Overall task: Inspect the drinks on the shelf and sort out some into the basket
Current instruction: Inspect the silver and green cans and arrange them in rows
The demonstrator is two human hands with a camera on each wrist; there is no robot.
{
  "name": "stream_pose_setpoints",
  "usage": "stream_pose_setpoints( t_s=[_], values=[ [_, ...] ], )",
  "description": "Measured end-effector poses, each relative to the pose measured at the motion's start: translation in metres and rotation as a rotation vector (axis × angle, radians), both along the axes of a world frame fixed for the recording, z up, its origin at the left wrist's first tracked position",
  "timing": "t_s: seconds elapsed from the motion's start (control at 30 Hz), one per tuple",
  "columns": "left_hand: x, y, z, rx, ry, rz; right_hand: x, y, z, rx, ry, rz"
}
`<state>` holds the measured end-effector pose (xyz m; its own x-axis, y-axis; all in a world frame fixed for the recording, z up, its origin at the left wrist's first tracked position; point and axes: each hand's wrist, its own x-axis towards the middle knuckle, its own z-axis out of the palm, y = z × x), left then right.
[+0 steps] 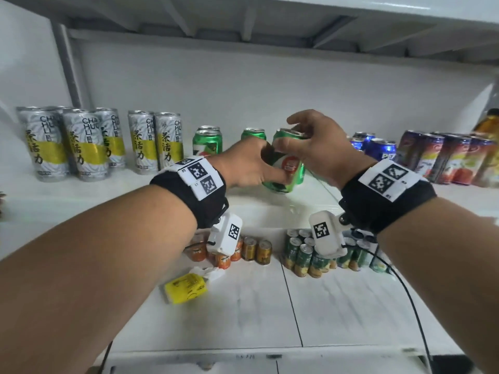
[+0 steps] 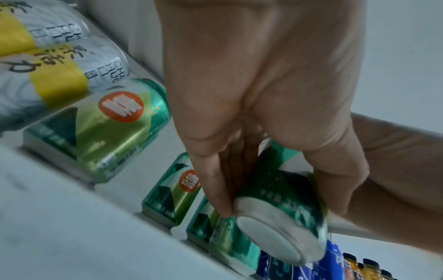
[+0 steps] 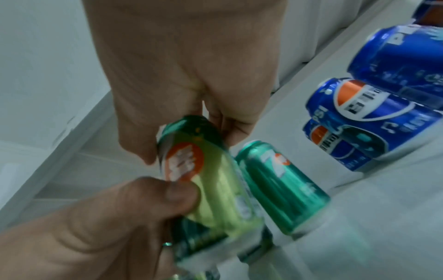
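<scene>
A green soda can (image 1: 287, 164) with an orange-red logo is held tilted just above the white shelf (image 1: 135, 195), between both hands. My left hand (image 1: 266, 168) grips its lower body, thumb across the front. My right hand (image 1: 294, 136) pinches its top rim from above. In the left wrist view the left hand (image 2: 280, 206) wraps the can (image 2: 275, 189), whose pale base faces the camera. In the right wrist view the right hand (image 3: 191, 145) holds the top of the can (image 3: 215, 189). No basket is in view.
More green cans (image 1: 208, 143) stand behind. Tall white-and-yellow tea cans (image 1: 83, 147) fill the left, blue cola cans (image 1: 378, 149) and red-purple cans (image 1: 445, 160) the right. The lower shelf holds small orange cans (image 1: 251, 249), small green cans (image 1: 302, 255) and a yellow packet (image 1: 186, 288).
</scene>
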<state>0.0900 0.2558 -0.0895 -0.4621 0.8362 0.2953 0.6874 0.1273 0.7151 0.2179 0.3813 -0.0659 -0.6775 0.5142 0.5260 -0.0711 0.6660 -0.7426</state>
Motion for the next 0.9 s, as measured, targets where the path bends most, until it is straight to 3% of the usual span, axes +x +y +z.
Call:
stream_pose_setpoints(
  t_s=[0.23,0.4,0.57,0.73,0.9],
  values=[
    [0.008,0.024,-0.035,0.133,-0.198,0.033,-0.001,0.041,-0.048,-0.4,0.15,0.276],
    [0.01,0.017,-0.053,0.229,-0.238,0.007,0.001,0.041,-0.066,-0.453,0.099,0.432],
    [0.009,0.017,-0.056,0.255,-0.233,-0.006,0.005,0.042,-0.068,-0.466,0.095,0.431],
    [0.009,0.015,-0.056,0.338,-0.389,-0.078,0.005,0.046,-0.069,-0.505,0.061,0.469],
    [0.007,0.017,-0.055,0.36,-0.438,-0.106,0.004,0.05,-0.07,-0.535,0.047,0.519]
  ],
)
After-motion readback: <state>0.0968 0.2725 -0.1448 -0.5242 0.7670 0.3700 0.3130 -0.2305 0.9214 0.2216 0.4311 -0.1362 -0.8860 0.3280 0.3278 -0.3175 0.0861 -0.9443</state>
